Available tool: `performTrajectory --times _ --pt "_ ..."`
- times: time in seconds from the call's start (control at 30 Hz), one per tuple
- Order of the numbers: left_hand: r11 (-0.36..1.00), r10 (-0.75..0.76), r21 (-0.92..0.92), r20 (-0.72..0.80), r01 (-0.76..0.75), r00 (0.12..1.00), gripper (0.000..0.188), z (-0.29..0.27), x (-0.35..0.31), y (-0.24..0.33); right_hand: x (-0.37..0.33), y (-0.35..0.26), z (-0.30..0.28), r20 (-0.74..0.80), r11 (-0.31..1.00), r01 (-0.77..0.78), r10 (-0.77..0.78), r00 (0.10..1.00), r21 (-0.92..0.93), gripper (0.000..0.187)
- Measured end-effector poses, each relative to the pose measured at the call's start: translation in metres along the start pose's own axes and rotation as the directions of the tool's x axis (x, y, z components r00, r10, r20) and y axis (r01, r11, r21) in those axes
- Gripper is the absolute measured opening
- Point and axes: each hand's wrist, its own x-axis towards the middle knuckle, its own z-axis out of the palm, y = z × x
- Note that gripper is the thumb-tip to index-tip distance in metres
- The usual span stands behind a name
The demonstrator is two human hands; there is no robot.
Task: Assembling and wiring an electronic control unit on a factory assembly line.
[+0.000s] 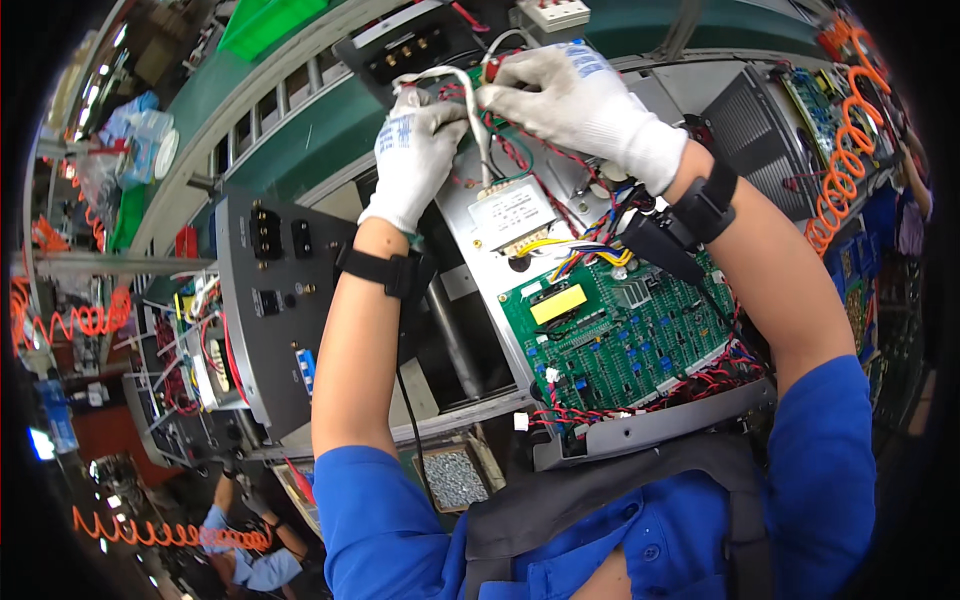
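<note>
At the far end of an open silver metal chassis [462, 232], two hands in white knitted gloves are seen working close together. Left hand [415, 165]: fingers curled beside a thick white cable [477, 125] and thin red wiring; whether they are clamped on any of it, I cannot tell from where I stand. Right hand [575, 98]: thumb and fingers bent near one another just across the same cable; their grip is likewise not verifiable. Just beyond the left fingers stands a black panel with brass-coloured posts [408, 50].

Nearer the wearer than the fingers, the chassis carries a pale, labelled rectangular block [512, 214], then a large green circuit board [640, 350] with a yellow block-shaped component [558, 304]. Left of the left fingers runs a green-topped desk [310, 185]. Well below those fingers sits an open box of small metallic pieces [453, 479].
</note>
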Motion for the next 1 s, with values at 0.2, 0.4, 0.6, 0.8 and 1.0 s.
performTrajectory --times 0.2,0.4,0.6,0.8,1.0 --pt "0.923 -0.204 -0.314 0.099 0.225 0.974 0.026 0.006 0.002 -0.021 -0.001 -0.004 -0.002 0.019 0.999 0.004 -0.003 1.0 -0.052 0.031" --pt "0.864 -0.22 -0.428 0.153 0.265 0.963 0.027 0.011 0.004 -0.031 0.0 -0.005 -0.001 0.067 0.998 -0.05 0.053 0.996 -0.044 0.035" --pt "0.942 -0.172 -0.252 0.196 0.219 0.965 0.027 -0.002 0.008 -0.019 0.0 -0.005 0.001 0.023 0.998 -0.008 0.01 1.0 -0.069 0.034" --pt "0.959 -0.172 -0.181 0.236 0.217 0.956 0.026 -0.007 0.012 -0.015 -0.002 -0.007 -0.001 0.039 0.998 -0.05 0.051 0.998 -0.035 0.032" --pt "0.879 -0.198 -0.402 0.181 0.256 0.963 0.023 0.004 0.004 -0.024 0.0 -0.006 0.001 0.042 0.998 -0.058 0.059 0.997 -0.015 0.033"
